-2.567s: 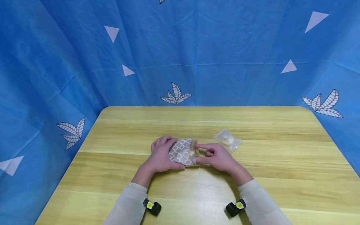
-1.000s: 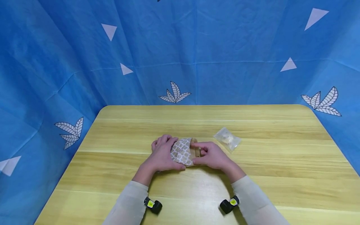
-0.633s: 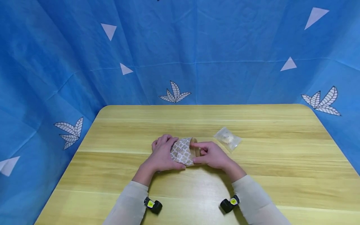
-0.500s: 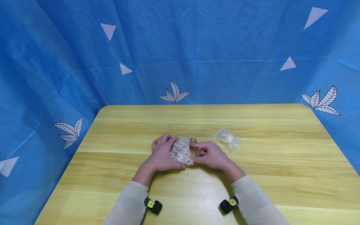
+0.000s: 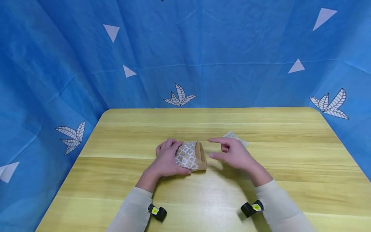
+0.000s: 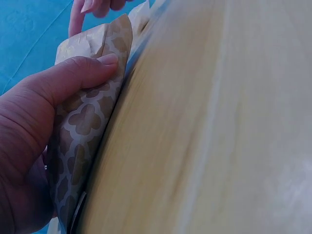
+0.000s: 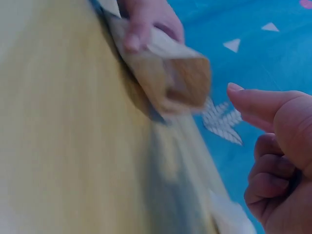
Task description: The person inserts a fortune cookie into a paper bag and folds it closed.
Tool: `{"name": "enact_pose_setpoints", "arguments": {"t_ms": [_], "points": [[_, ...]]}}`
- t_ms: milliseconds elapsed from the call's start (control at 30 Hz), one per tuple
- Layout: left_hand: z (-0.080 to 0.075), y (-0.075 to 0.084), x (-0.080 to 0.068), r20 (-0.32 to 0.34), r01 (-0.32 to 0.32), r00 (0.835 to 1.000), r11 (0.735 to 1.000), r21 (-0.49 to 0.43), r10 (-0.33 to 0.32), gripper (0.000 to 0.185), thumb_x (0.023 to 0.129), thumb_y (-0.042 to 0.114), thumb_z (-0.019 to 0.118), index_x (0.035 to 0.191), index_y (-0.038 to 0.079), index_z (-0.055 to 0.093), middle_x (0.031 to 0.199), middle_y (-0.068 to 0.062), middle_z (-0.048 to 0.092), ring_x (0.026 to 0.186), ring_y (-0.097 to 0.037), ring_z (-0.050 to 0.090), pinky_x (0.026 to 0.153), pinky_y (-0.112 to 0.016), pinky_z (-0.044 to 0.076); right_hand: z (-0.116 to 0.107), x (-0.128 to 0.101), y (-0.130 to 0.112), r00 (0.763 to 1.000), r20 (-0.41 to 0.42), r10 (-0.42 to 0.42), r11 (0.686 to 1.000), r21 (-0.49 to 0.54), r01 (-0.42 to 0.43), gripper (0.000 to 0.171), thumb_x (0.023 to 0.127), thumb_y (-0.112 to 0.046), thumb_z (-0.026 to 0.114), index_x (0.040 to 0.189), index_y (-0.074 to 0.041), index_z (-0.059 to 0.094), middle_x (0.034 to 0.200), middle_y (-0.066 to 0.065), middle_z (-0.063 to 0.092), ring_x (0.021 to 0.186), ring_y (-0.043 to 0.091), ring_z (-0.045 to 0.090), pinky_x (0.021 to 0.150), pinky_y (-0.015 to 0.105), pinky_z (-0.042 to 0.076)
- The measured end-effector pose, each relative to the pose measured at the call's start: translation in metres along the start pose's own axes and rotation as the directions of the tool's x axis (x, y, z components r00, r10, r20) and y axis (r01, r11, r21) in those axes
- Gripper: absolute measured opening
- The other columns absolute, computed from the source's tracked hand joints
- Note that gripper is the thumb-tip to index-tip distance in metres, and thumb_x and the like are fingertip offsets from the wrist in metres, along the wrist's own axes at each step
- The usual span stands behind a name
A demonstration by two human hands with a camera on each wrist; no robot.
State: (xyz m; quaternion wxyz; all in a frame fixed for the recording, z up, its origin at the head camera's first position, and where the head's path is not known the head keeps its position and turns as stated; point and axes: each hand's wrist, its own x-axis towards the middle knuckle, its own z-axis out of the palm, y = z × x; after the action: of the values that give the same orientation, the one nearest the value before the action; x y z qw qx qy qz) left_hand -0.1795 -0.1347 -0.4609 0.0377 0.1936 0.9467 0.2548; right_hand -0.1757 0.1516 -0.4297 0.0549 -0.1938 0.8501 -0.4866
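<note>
My left hand [image 5: 168,160] grips a small brown paper bag [image 5: 186,158] with a white lattice pattern, lying on the table. In the left wrist view the thumb [image 6: 85,70] presses along the bag's side. The bag's mouth faces right and gapes, showing plain brown paper inside in the right wrist view [image 7: 187,85]. My right hand [image 5: 233,153] is held to the right of the mouth, apart from it, with index finger and thumb extended and the other fingers curled in. Nothing is between them. Behind it lies a clear plastic packet [image 5: 231,134], partly covered by the hand.
The wooden table [image 5: 130,129] has rounded far corners. Beyond it hangs a blue curtain [image 5: 232,48] with white triangles and leaf prints. Black wrist cameras sit at both sleeves.
The bag's mouth has gone from folded flat to spread wide. My right hand has pulled out of the mouth and moved right, overlapping the packet. My left hand has stayed in place.
</note>
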Motion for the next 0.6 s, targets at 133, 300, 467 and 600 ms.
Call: {"name": "enact_pose_setpoints", "arguments": {"t_ms": [133,300,467,600], "points": [[-0.001,0.001,0.0,0.006,-0.005,1.0,1.0,-0.003,0.005,0.111,0.054,0.063,0.089,0.144,0.011,0.05,0.131,-0.006,0.043,0.12,-0.028,0.038,0.106,-0.053,0.015,-0.027,-0.002,0.007,0.999,-0.028,0.04,0.998,-0.051,-0.041,0.048,0.085,-0.023,0.082,0.13,-0.011,0.068,0.062,-0.005,0.025,0.054,0.011,0.024,0.054,0.03,0.032],[-0.001,0.001,-0.001,0.005,0.003,1.0,1.0,-0.003,-0.003,0.111,0.054,0.063,0.089,0.144,0.012,0.05,0.132,-0.006,0.042,0.121,-0.029,0.037,0.106,-0.053,0.015,-0.054,0.001,0.022,0.996,0.015,0.093,0.994,-0.06,-0.092,0.053,0.085,-0.021,0.082,0.134,-0.011,0.064,0.063,-0.004,0.022,0.055,0.013,0.023,0.053,0.031,0.03],[-0.001,0.001,-0.001,0.011,0.011,1.0,1.0,-0.014,-0.011,0.111,0.054,0.063,0.089,0.145,0.012,0.05,0.132,-0.007,0.042,0.122,-0.03,0.037,0.107,-0.053,0.014,-0.074,0.003,0.038,0.991,0.06,0.117,0.992,-0.052,-0.114,0.058,0.082,-0.017,0.084,0.135,-0.01,0.063,0.066,-0.002,0.021,0.057,0.015,0.023,0.055,0.033,0.032],[-0.001,0.002,0.0,0.005,0.009,1.0,1.0,-0.017,-0.009,0.111,0.053,0.063,0.089,0.144,0.012,0.051,0.132,-0.006,0.043,0.121,-0.03,0.037,0.107,-0.053,0.014,-0.082,0.003,0.048,0.984,0.108,0.138,0.99,-0.007,-0.138,0.061,0.081,-0.014,0.085,0.137,-0.009,0.062,0.069,-0.001,0.02,0.059,0.015,0.023,0.054,0.031,0.032]]}}
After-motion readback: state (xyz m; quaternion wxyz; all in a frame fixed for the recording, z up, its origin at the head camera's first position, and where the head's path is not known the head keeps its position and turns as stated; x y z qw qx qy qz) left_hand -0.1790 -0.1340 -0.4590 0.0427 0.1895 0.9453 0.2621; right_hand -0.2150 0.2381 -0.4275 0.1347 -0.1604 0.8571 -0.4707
